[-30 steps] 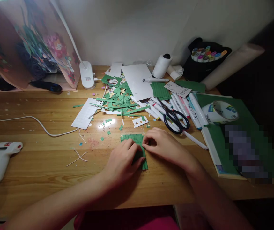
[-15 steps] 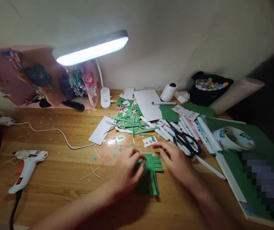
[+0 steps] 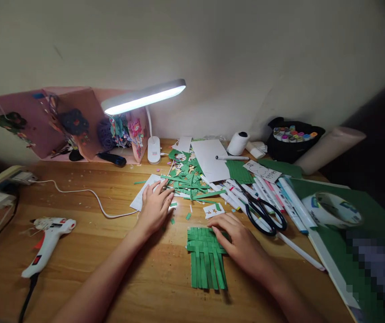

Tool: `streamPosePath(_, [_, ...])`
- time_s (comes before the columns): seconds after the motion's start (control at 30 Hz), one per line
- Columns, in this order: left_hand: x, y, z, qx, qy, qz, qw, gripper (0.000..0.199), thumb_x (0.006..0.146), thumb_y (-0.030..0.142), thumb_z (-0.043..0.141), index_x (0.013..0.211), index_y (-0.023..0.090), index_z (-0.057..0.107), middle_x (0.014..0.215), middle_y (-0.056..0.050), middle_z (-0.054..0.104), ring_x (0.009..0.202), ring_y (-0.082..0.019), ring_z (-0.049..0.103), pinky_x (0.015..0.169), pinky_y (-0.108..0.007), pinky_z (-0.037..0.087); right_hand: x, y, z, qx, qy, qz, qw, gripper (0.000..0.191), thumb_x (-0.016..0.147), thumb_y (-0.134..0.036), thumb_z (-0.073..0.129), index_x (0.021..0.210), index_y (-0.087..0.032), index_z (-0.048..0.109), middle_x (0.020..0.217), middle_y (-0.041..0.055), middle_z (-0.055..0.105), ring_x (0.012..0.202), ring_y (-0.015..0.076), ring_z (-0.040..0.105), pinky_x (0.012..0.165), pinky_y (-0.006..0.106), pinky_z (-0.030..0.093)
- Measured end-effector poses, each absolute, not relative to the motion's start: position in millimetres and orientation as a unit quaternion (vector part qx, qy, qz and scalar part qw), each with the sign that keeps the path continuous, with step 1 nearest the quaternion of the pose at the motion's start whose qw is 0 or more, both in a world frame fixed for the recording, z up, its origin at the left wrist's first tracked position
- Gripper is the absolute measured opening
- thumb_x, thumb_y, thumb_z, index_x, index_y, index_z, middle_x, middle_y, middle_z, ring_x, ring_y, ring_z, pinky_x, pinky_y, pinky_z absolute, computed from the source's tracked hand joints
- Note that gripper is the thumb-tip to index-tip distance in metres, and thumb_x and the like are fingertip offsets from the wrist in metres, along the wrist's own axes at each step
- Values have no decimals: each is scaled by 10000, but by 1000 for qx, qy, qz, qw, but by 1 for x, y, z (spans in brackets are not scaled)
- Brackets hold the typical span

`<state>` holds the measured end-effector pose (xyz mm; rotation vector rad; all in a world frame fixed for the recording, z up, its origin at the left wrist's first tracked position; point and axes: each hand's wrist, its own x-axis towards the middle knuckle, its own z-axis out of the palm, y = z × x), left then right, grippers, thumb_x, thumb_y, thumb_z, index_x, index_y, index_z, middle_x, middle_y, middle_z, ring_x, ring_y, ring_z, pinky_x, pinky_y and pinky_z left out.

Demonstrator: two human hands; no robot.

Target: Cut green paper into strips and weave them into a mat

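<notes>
A piece of woven green paper strips (image 3: 207, 258) lies on the wooden table in front of me, its top part interlaced and its lower strips hanging loose. My right hand (image 3: 237, 233) rests at its upper right edge, fingers stretched and touching it, holding nothing. My left hand (image 3: 154, 204) lies palm down with spread fingers, over a white paper (image 3: 140, 204) and at the left edge of a heap of green paper scraps (image 3: 187, 172). A small white card with star shapes (image 3: 214, 210) sits just beyond my right fingertips.
Black-handled scissors (image 3: 266, 215) rest on markers (image 3: 289, 197) at the right, beside a tape roll (image 3: 333, 209). A glue gun (image 3: 49, 244) lies at the left. The lit lamp (image 3: 147, 96) hangs over the back, near a pink box (image 3: 34, 121).
My left hand has left the woven piece and moved up and left to the scraps, its fingers now spread. The camera view has tilted upward slightly. My right hand stays beside the woven piece.
</notes>
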<state>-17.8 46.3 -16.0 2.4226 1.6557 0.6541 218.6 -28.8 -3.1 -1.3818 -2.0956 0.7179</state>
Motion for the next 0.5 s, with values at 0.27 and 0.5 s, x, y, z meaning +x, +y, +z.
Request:
streamPosePath(0.27, [-6,55,-26,873,452,179,45,395,949,366,349,1290,223,489,1398,-45,463,1317,-238,338,1119,-523,142,218,-28,-2,-513,-772,268,263,186,899,-126,426,895,-195,598,917,51,624,929,197,555,839,366,445])
streamPosePath(0.5, [-7,53,-27,865,453,214,38,511,929,401,386,1379,164,343,1402,-105,436,1302,-240,342,1128,-512,129,219,-28,-3,-502,-777,253,284,172,893,-116,432,870,-185,587,883,54,615,897,203,556,794,364,460])
